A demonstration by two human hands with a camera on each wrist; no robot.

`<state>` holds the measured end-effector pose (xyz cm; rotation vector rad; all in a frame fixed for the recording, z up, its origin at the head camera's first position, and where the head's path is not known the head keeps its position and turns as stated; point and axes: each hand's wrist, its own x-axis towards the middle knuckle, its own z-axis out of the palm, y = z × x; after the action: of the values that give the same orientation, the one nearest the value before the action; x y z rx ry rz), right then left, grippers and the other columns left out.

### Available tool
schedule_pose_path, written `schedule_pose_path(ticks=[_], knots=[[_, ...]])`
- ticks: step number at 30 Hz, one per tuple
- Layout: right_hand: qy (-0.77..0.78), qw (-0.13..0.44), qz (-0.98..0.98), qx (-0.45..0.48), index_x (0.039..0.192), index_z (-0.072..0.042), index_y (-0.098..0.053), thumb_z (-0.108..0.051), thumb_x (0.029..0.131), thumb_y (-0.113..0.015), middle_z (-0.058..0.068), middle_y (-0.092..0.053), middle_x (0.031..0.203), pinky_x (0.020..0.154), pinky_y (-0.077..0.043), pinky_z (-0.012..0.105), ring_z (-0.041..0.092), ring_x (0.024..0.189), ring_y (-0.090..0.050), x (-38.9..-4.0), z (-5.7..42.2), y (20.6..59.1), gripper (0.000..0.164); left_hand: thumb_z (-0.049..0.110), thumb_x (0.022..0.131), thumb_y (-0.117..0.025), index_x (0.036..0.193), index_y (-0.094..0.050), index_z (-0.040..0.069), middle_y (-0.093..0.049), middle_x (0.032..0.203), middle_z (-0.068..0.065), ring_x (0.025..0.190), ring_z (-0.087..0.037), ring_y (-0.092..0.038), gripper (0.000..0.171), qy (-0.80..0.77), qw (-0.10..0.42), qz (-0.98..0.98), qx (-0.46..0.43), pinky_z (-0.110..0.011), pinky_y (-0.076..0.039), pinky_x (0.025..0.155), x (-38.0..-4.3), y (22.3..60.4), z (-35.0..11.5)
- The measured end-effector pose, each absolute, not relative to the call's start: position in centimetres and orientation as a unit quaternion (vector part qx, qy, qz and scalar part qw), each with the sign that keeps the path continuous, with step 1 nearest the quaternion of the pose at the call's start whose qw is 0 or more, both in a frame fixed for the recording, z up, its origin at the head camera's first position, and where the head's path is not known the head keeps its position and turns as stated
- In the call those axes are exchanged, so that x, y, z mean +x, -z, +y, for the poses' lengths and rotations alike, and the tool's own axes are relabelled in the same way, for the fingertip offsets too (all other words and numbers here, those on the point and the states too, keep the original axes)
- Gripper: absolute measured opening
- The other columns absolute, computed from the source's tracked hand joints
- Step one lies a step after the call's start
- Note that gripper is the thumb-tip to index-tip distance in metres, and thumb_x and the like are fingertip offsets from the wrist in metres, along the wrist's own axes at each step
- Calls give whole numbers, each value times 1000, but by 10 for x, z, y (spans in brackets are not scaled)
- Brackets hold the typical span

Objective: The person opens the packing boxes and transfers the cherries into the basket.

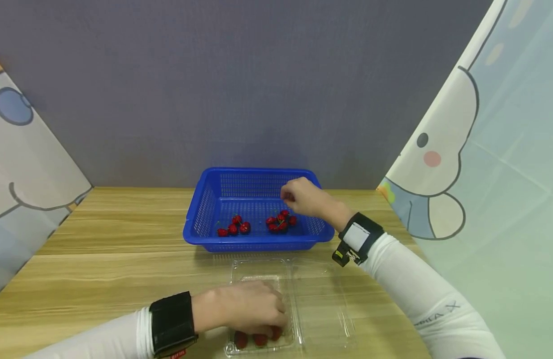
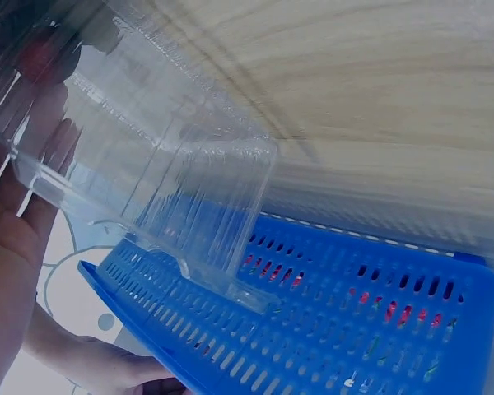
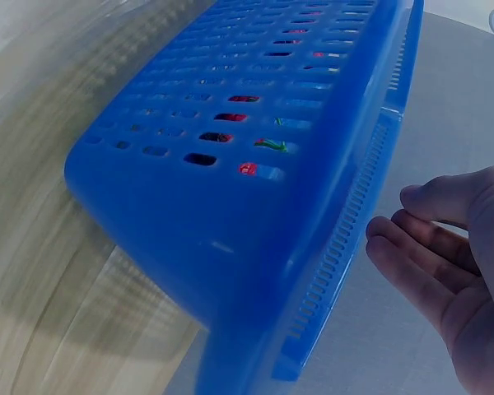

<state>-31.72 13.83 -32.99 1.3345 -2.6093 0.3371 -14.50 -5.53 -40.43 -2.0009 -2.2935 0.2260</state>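
My left hand [image 1: 254, 306] reaches into the open clear plastic clamshell box [image 1: 296, 299], fingers bent down over a few dark red fruits [image 1: 240, 340] at its near end. In the left wrist view its fingertips meet a red fruit [image 2: 48, 56] behind the box wall, but glare hides whether they pinch it. My right hand [image 1: 305, 196] hovers over the right side of a blue plastic basket [image 1: 258, 243] holding two clusters of cherries [image 1: 244, 228]. The right wrist view shows its thumb and fingers loosely bent, nothing between them.
The wooden table [image 1: 124, 259] carries both containers, the box nearer me and the basket behind it. Its hinged lid [image 1: 321, 304] lies open on the right. A grey panel [image 1: 258, 89] stands behind, with printed cartoon sheets [image 1: 442, 149] at both sides.
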Motion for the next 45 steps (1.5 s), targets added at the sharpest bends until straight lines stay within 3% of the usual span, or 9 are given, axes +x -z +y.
schedule_pose_path(ticks=[9, 18, 25, 30, 36, 45], knots=[[-115, 91, -879, 454, 91, -3, -74, 4, 88, -69, 8, -71, 89, 72, -57, 33, 19, 80, -66, -315, 138, 332, 9, 36, 98, -69, 84, -65, 28, -54, 85, 19, 83, 5, -57, 17, -28, 55, -739, -671, -10, -47, 71, -144, 407, -55], [-128, 96, -874, 458, 89, -3, -73, 3, 90, -69, 5, -68, 85, 69, -55, 32, 16, 76, -63, -314, 141, 334, 7, 26, 91, -77, 71, -64, 28, -52, 77, 19, 72, 9, -49, 23, -21, 42, -746, -665, -4, -35, 59, -143, 403, -55], [-128, 105, -870, 465, 85, -4, -71, 3, 89, -69, 4, -67, 82, 67, -54, 32, 15, 73, -61, -314, 141, 336, 9, 27, 95, -74, 77, -65, 25, -52, 80, 17, 76, 9, -50, 20, 12, 35, -735, -677, -3, -38, 66, -145, 403, -56], [-130, 99, -869, 467, 85, -3, -71, 3, 90, -69, 4, -67, 82, 67, -54, 32, 15, 74, -61, -314, 141, 336, 7, 15, 88, -76, 80, -63, 25, -51, 82, 17, 78, 10, -47, 18, 25, 38, -734, -678, -1, -34, 68, -144, 403, -56], [-130, 89, -874, 460, 88, -4, -72, 0, 92, -69, 3, -67, 83, 67, -54, 31, 15, 74, -62, -311, 141, 335, 7, 13, 87, -75, 83, -65, 24, -51, 86, 16, 80, 8, -43, 15, 29, 31, -734, -677, -2, -32, 68, -145, 403, -58], [-136, 87, -876, 455, 90, -4, -72, 0, 93, -70, 3, -66, 83, 66, -53, 31, 14, 73, -60, -310, 142, 336, 6, 11, 86, -77, 82, -63, 22, -48, 91, 13, 83, 2, -43, 18, 21, 78, -748, -659, -8, -38, 71, -145, 405, -60]])
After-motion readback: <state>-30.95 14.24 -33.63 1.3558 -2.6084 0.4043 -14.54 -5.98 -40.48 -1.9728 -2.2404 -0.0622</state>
